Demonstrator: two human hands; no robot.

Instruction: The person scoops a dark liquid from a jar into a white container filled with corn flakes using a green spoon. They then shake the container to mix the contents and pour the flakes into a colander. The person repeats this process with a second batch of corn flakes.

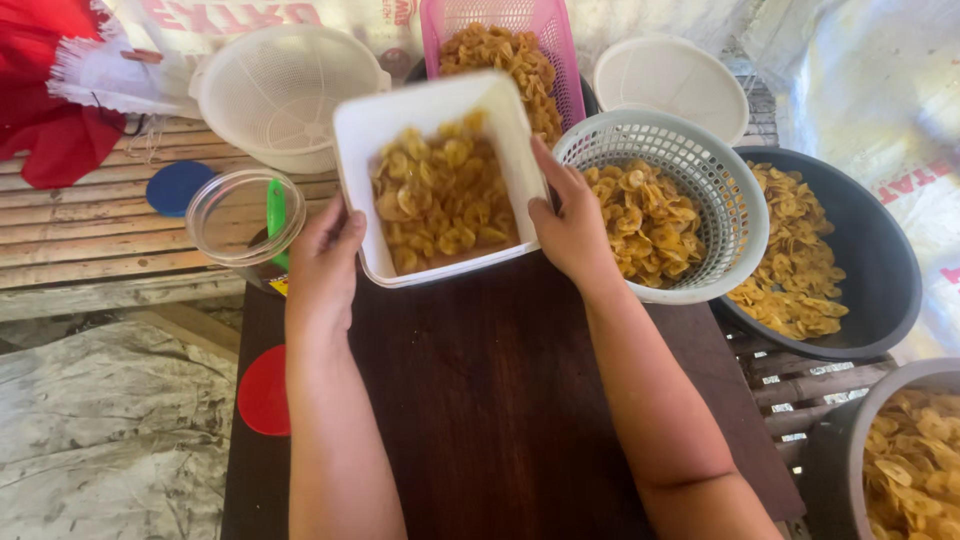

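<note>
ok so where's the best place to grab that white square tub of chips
By its two opposite side walls, coming in from left and right. The white square tub has straight, flat walls and an open top full of chips. The left hand and right hand already clasp those sides, probably keeping it level.

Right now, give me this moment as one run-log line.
left hand: holds white tub | right hand: holds tub | contents: yellow chips | tub above dark board
</note>
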